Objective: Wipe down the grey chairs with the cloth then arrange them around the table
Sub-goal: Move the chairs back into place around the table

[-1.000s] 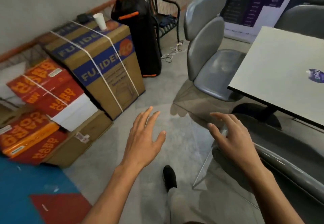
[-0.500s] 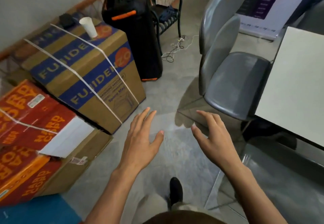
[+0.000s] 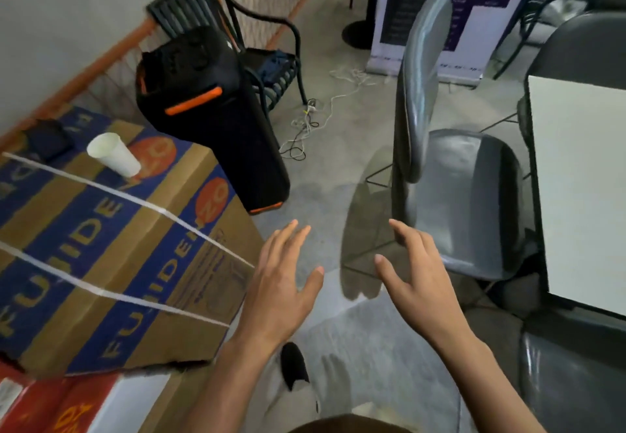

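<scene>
Reaching with both hands empty, left hand [image 3: 277, 283] and right hand [image 3: 418, 273] fingers spread, you face the grey chair [image 3: 464, 195] tucked beside the white surface [image 3: 582, 189]; no cloth shows, so you risk skipping the wipe or snagging floor cables [image 3: 315, 117].

Grey chairs: three [image 3: 454, 195] [image 3: 589, 43] [image 3: 572, 378]. Black slatted chair [image 3: 244, 40]: one. Cup [image 3: 113, 154]: one.

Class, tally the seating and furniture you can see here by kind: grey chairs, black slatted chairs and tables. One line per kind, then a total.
Grey chairs: 3 (one at the table, parts of one behind it and one in the near right corner)
Black slatted chair: 1
White table: 1
Total: 5
</scene>
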